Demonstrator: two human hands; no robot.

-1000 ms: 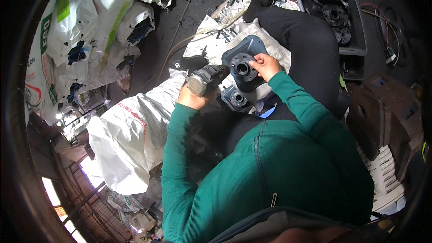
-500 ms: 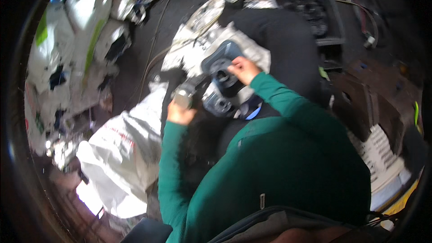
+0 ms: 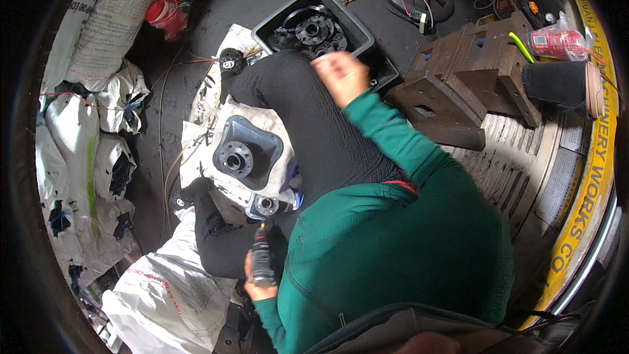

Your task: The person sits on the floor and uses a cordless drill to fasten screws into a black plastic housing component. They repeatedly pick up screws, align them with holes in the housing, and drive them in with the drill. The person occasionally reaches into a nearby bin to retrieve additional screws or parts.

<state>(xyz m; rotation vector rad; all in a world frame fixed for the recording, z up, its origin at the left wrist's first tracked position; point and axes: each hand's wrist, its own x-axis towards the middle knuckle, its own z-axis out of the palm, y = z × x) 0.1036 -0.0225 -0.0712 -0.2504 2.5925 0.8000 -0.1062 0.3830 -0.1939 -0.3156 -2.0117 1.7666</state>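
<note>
My left hand (image 3: 254, 287) is closed around a black hand-held power tool (image 3: 263, 261) with a yellowish tip, low beside my lap. A grey metal flange (image 3: 265, 157) with a square, round-cornered plate and a drilled round hub lies on whitish cloth between my legs. Just below it sits a second grey metal part (image 3: 265, 205) with a round hub, partly covered. Raised over my right leg, near the bin, my right hand (image 3: 342, 77) has its fingers curled and blurred; whether anything is in them does not show.
A grey plastic bin (image 3: 367, 29) holding several dark round metal parts stands ahead. To the right are brown metal blocks (image 3: 452, 72), a black cylindrical container (image 3: 553, 88) and a yellow edge (image 3: 576, 223). White sacks (image 3: 72, 137) line the left; cables (image 3: 164, 157) run across the floor.
The view has swung right. My right hand has left the flange and moved to beside the bin. My left hand has drawn back toward my lap with the power tool.
</note>
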